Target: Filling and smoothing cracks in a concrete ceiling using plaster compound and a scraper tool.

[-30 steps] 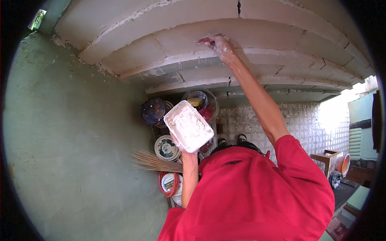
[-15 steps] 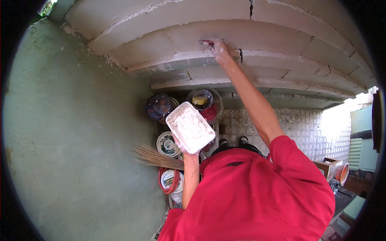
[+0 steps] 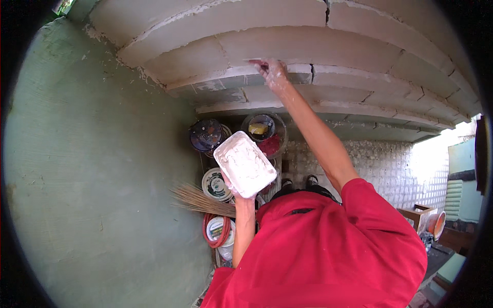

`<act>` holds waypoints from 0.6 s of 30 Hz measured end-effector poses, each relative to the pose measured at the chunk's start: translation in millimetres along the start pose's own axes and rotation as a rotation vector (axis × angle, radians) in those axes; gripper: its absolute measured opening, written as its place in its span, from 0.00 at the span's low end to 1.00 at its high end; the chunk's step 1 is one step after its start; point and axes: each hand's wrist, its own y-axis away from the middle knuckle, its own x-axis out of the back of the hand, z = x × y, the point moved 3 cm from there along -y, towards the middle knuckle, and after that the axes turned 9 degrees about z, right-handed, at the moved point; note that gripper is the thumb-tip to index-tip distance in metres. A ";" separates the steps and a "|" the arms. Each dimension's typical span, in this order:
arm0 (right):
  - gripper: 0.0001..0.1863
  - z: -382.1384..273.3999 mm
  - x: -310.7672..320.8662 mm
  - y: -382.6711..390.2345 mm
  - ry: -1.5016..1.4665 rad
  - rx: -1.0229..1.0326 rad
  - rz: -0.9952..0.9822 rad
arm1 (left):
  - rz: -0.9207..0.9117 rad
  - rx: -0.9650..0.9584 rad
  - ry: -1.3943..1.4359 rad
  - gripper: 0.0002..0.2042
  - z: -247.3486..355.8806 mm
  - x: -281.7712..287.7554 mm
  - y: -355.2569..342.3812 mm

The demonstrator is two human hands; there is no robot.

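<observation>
Well to the left of the white tub (image 3: 227, 142) stands a greenish wall (image 3: 102, 154), plain and scuffed. Nearer, a bundle of thin sticks (image 3: 197, 199) lies below and left of the tub, its right end meeting the left forearm. Above and left of the tub sits a dark, speckled bucket (image 3: 205, 134); just left of it, a pail with a white and green lid (image 3: 216, 184); and lower down, a coil of red hose (image 3: 209, 239) around another white pail (image 3: 217, 225).

The left hand (image 3: 230, 187) grips the tub from its lower left side and beneath—most of the fingers are hidden. White paste (image 3: 246, 163) spreads across the tub's inside.

Just above the tub, a yellow block (image 3: 258, 129) rests in a dark bowl. Higher above the tub, the right hand (image 3: 275, 73) is closed on a small reddish tool (image 3: 256, 62) at the pale stepped surface (image 3: 303, 46)—whether it touches, I cannot tell. Right of and below the tub is the person's red shirt (image 3: 334, 236); far right of it, an orange basin (image 3: 438, 225).
</observation>
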 end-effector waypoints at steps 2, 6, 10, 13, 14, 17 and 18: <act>0.02 -11.1 -12.3 -17.9 -0.032 0.010 -0.010 | -0.003 -0.013 0.002 0.38 0.6 1.6 1.4; 0.04 -8.3 -16.3 -9.9 0.074 0.113 -0.071 | -0.118 -0.003 -0.005 0.38 4.3 -1.8 -1.4; 0.05 -18.9 -6.5 24.3 0.239 0.316 -0.169 | -0.055 0.022 -0.061 0.39 4.4 3.7 -3.4; 0.07 -20.3 19.5 50.4 0.220 0.249 -0.227 | 0.046 0.020 -0.029 0.40 6.8 17.1 -6.9; 0.08 -22.3 33.8 50.6 0.138 0.163 -0.161 | 0.048 0.031 -0.034 0.40 4.0 10.3 -6.8; 0.09 -25.9 85.4 34.1 0.154 0.156 -0.095 | -0.221 0.072 -0.008 0.40 -5.0 -10.3 -7.6; 0.09 -28.0 96.7 28.9 0.153 0.155 -0.092 | -0.147 0.090 0.018 0.40 -5.5 -5.3 -10.5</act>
